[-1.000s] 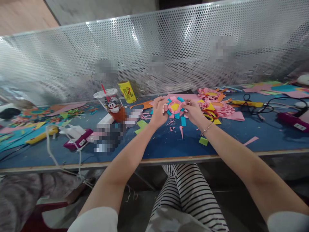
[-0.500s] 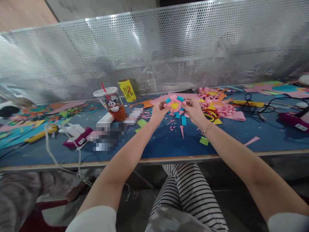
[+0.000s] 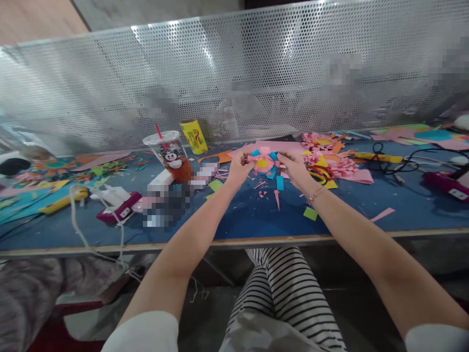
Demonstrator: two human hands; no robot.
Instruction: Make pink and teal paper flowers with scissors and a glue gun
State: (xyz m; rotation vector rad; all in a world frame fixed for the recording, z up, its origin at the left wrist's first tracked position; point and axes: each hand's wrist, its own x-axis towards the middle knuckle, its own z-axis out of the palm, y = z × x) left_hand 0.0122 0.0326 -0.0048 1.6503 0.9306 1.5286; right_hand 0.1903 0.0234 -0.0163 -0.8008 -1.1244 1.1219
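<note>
A pink and blue paper flower [image 3: 263, 165] with a yellow centre is held up above the blue table [image 3: 252, 220]. My left hand [image 3: 240, 168] pinches its left edge, and my right hand [image 3: 293, 168] has its fingers closed on the right edge. Just beyond my right hand lie red-handled scissors [image 3: 321, 174] and pink fringed paper flowers [image 3: 340, 165]. Small blue, pink and green paper scraps are scattered below the flower.
To the left stand a plastic cup of brown drink [image 3: 178, 161] and a yellow box [image 3: 194, 137]. Yellow glue guns [image 3: 66, 200], purple power strips [image 3: 119, 208] and cords lie on both sides. A perforated metal screen [image 3: 256, 73] rises behind.
The paper flower has tilted and shifted slightly down and left between my hands. Both hands remain at its edges, with the fingers slightly moved.
</note>
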